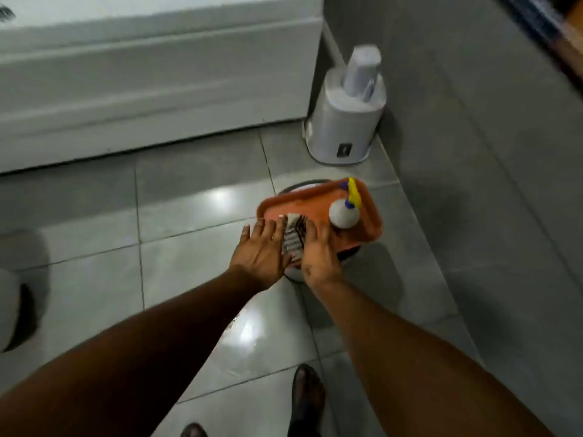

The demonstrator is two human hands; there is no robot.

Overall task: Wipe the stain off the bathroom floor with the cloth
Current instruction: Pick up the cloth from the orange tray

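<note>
A folded cloth (pixel 293 238) with dark and light stripes lies at the near edge of an orange tray (pixel 315 200). My left hand (pixel 260 250) rests flat against the cloth's left side, fingers spread. My right hand (pixel 318 253) curls over the cloth's right edge, its thumb on the near end. A white spray bottle (pixel 344 212) with a yellow and blue nozzle lies on the tray's right side. On the grey tiled floor (pixel 189 247) below my arms there is a shiny, wet-looking patch (pixel 243 329); whether it is the stain is unclear.
The tray sits on a round basin (pixel 295 274) on the floor. A white bathtub panel (pixel 142 89) runs along the far side. A white toilet brush holder (pixel 345 118) stands in the corner by the grey wall (pixel 473 152). My sandalled feet (pixel 307 395) are at the bottom.
</note>
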